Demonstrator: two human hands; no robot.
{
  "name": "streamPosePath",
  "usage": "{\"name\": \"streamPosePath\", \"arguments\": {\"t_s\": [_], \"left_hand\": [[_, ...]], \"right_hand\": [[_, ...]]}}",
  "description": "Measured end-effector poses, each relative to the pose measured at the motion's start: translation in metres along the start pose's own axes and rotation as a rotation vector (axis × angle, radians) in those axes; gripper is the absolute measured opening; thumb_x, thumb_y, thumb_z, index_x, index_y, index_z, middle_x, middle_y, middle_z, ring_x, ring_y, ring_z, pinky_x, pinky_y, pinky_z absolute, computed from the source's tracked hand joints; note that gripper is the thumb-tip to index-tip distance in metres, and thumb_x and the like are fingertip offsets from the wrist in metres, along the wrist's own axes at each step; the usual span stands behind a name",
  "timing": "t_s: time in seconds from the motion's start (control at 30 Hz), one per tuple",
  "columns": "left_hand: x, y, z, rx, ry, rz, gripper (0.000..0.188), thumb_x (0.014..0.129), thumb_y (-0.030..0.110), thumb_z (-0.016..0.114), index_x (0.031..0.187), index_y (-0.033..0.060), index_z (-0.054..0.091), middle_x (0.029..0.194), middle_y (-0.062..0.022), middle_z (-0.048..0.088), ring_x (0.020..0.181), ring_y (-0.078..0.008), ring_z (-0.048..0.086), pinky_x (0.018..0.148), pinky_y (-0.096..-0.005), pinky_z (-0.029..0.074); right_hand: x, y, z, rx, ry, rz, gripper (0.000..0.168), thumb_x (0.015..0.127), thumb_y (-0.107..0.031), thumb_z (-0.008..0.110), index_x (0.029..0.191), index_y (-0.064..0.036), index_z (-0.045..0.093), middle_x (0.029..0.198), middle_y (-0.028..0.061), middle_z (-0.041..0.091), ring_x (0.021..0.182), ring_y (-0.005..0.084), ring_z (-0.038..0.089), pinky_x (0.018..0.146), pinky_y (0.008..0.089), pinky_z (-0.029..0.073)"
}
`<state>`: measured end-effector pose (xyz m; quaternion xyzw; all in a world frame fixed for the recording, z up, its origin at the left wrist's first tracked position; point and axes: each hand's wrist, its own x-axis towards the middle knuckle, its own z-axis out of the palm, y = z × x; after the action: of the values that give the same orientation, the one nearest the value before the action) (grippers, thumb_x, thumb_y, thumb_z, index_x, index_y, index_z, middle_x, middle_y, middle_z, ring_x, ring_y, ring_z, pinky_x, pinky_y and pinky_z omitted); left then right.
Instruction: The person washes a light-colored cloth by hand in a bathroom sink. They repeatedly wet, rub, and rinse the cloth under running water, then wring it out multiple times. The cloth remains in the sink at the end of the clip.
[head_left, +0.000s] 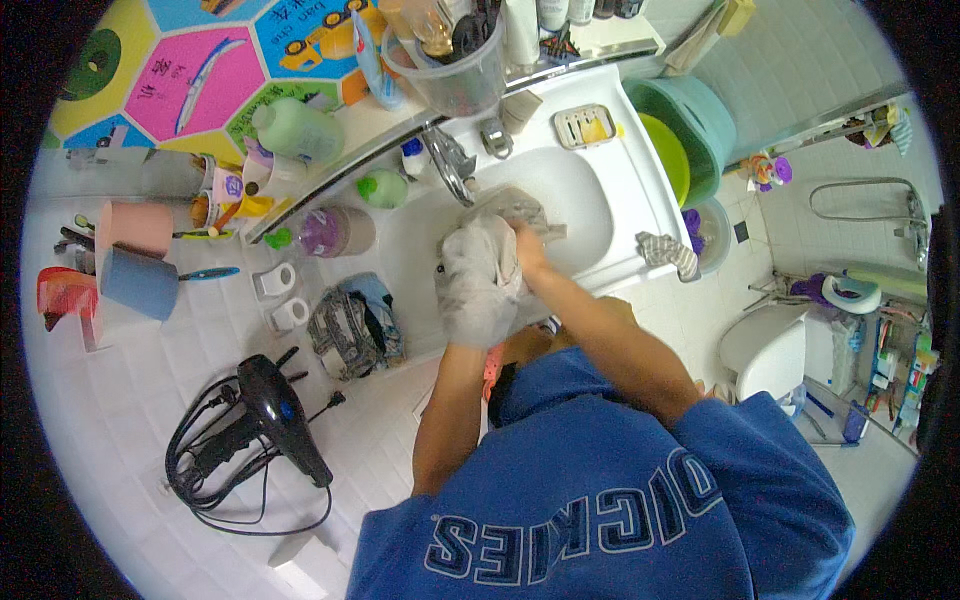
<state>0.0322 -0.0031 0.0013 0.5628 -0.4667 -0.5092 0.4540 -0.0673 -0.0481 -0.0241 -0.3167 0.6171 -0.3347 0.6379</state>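
Over the white washbasin (589, 202), a wet whitish cloth (476, 262) is draped around my left hand (476, 311) and hides its fingers down to the wrist. My right hand (529, 247) grips the cloth's right edge, its fingertips partly hidden in the folds. A greyish, soaked part of the cloth (514, 206) hangs into the bowl below the chrome faucet (450, 169). A soap dish (585, 126) with yellow soap lies on the basin's back rim.
Pump bottles (337, 231) stand left of the basin. A black hair dryer (281, 420) hangs on the tiled wall at left. Green tubs (701, 127) stand right of the basin, near a striped cloth (667, 253) on its corner. A tub of toiletries (450, 75) sits on the shelf.
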Motion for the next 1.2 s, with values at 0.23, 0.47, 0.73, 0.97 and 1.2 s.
{"name": "streamPosePath", "arguments": {"t_s": [0.23, 0.47, 0.73, 0.97, 1.2], "left_hand": [[-0.012, 0.030, -0.042, 0.350, -0.182, -0.007, 0.032, 0.098, 0.019, 0.038, 0.127, 0.0047, 0.040, 0.121, -0.0057, 0.046, 0.110, -0.0158, 0.045, 0.096, -0.0268, 0.036], [0.002, 0.026, -0.015, 0.407, -0.072, 0.042, 0.036, 0.099, 0.019, 0.037, 0.132, 0.0039, 0.036, 0.128, -0.0066, 0.043, 0.116, -0.0172, 0.042, 0.100, -0.0279, 0.033], [0.011, 0.021, 0.028, -0.193, 0.086, 0.023, 0.042, 0.099, 0.019, 0.036, 0.137, 0.0030, 0.030, 0.135, -0.0077, 0.040, 0.123, -0.0189, 0.038, 0.105, -0.0291, 0.029], [0.005, -0.001, 0.029, -0.028, 0.017, 0.030, 0.047, 0.098, 0.020, 0.038, 0.140, 0.0020, 0.029, 0.140, -0.0090, 0.038, 0.127, -0.0205, 0.037, 0.108, -0.0302, 0.028], [-0.002, -0.006, 0.014, 0.046, -0.042, -0.057, 0.047, 0.092, 0.017, 0.050, 0.135, 0.0033, 0.036, 0.130, -0.0101, 0.046, 0.120, -0.0215, 0.044, 0.102, -0.0308, 0.036]], "right_hand": [[-0.016, -0.014, -0.038, 0.505, -0.215, 0.185, 0.031, 0.089, -0.017, 0.043, 0.104, 0.000, 0.064, 0.106, 0.0127, 0.063, 0.097, 0.0225, 0.059, 0.088, 0.0341, 0.047], [-0.059, -0.059, -0.001, 0.015, -0.267, -0.447, 0.023, 0.089, -0.016, 0.047, 0.099, 0.000, 0.061, 0.091, 0.0183, 0.063, 0.082, 0.0321, 0.062, 0.078, 0.0406, 0.049], [-0.051, -0.042, -0.004, -0.441, 0.196, -0.582, 0.018, 0.091, -0.010, 0.045, 0.101, -0.002, 0.058, 0.079, 0.0229, 0.060, 0.078, 0.0375, 0.061, 0.071, 0.0426, 0.046], [-0.049, -0.068, 0.004, -0.016, 0.332, -0.621, 0.030, 0.092, -0.008, 0.042, 0.118, 0.001, 0.052, 0.099, 0.0250, 0.062, 0.090, 0.0414, 0.061, 0.080, 0.0417, 0.047], [-0.044, -0.040, 0.002, 0.424, 0.153, -0.381, 0.023, 0.090, -0.012, 0.048, 0.107, 0.001, 0.055, 0.093, 0.0174, 0.063, 0.086, 0.0305, 0.061, 0.080, 0.0368, 0.047]]}}
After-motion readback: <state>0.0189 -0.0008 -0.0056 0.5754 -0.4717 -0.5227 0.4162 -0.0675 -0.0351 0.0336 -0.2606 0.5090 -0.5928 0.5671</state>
